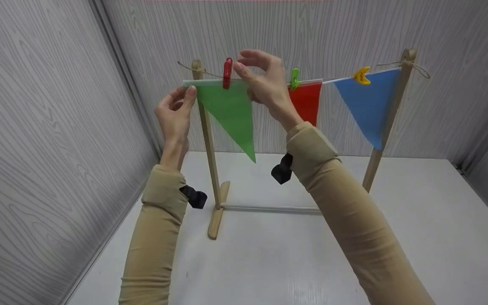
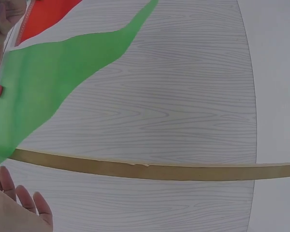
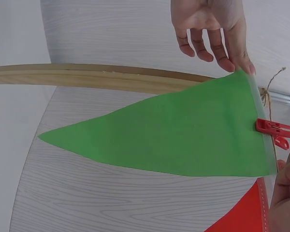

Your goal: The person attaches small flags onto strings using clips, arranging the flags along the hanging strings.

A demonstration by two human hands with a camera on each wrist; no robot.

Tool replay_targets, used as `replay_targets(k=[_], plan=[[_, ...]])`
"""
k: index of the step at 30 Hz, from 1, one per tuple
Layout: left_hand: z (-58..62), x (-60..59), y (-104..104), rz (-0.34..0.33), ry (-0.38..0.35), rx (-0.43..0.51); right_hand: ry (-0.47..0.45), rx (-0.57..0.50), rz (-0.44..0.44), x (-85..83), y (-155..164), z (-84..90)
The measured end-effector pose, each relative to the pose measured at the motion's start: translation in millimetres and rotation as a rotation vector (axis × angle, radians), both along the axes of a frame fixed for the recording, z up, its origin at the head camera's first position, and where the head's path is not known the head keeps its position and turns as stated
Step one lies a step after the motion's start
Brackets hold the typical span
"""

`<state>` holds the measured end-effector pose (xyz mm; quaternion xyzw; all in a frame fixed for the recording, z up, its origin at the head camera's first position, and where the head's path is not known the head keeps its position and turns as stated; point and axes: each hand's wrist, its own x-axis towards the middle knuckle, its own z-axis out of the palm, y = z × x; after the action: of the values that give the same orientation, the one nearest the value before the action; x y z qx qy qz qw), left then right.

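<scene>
A green pennant (image 1: pixel 231 108) hangs from a twine line at the left, with a red clothespin (image 1: pixel 227 73) clipped upright on its white top edge. The left hand (image 1: pixel 175 112) pinches the pennant's upper left corner between thumb and fingers. Just right of the clothespin is the right hand (image 1: pixel 267 80), its thumb and forefinger raised close to the clip but apart from it. Its lower fingers are bent beside the pennant's upper right corner; whether they touch it is hidden. In the right wrist view the clothespin (image 3: pixel 275 128) sits across the pennant's edge.
A red pennant (image 1: pixel 307 101) with a lime-green clip (image 1: pixel 294 79) hangs partly behind the right hand. Farther right hangs a blue pennant (image 1: pixel 371 106) with a yellow clip (image 1: pixel 361 75). Wooden posts (image 1: pixel 210 148) carry the line above a white table (image 1: pixel 269 254).
</scene>
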<state>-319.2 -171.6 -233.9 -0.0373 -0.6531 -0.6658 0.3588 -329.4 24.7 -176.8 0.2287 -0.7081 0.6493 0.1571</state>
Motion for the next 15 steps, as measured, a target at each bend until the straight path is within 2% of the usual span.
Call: replay_targets(k=[7,15], plan=[[-6.4,2.1,2,0.021,0.009,0.005,0.02,-0.027,0.017,4.0,2,-4.6],[-18.4,4.9,4,0.02,0.005,0.002,0.104,-0.065,0.023,4.6,5,-12.2]])
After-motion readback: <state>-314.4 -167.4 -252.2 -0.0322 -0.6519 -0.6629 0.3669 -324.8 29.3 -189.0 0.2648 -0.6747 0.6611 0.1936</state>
